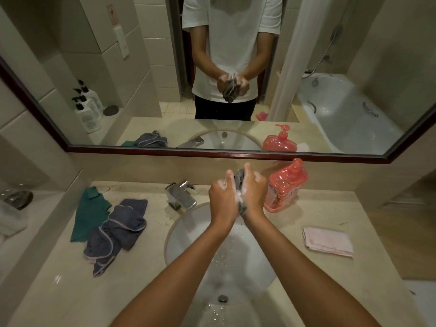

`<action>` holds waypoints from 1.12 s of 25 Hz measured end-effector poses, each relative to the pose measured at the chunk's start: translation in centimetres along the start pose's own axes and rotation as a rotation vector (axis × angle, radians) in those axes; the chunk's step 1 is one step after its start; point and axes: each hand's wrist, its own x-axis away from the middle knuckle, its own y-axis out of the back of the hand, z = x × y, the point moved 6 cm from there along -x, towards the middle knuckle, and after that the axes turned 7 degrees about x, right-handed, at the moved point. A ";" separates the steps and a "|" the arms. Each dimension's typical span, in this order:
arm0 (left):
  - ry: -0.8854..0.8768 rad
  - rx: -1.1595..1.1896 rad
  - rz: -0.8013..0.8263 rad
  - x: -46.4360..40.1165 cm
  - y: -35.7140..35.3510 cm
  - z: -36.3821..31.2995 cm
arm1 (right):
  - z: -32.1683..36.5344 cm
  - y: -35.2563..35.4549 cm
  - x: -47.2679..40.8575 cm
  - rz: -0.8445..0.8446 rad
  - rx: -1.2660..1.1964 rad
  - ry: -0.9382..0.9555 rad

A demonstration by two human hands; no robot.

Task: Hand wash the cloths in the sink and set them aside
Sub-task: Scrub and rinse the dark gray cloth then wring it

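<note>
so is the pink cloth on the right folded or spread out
Folded. The pink cloth lies flat on the counter as a neat rectangle, with stacked layers showing at its left edge.

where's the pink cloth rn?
Head view: the pink cloth lies folded on the counter, right of the sink, below the red soap bottle.

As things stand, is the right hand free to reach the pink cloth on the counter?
Probably not yet: the right hand and left hand are both gripping the soapy grey cloth. The path to the pink cloth looks unobstructed.
</note>
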 end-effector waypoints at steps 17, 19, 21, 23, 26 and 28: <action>0.110 0.292 0.209 -2.1 0.5 1.4 | -2.9 -0.3 0.3 0.220 -0.325 -0.129; 0.161 0.380 0.179 -1.8 0.7 2.0 | -2.7 0.5 -0.2 0.191 -0.340 -0.085; 0.177 0.457 0.125 -1.8 0.8 2.2 | -2.7 1.2 -0.4 0.160 -0.346 -0.059; 0.114 0.430 0.126 -2.0 0.8 1.6 | -2.4 1.6 -0.5 0.149 -0.358 -0.048; 0.001 0.321 0.172 -1.5 0.2 0.5 | -1.8 1.4 -0.3 0.075 -0.205 -0.020; 0.008 0.321 0.151 -0.8 -0.2 0.3 | -0.8 1.0 0.1 -0.002 -0.093 0.018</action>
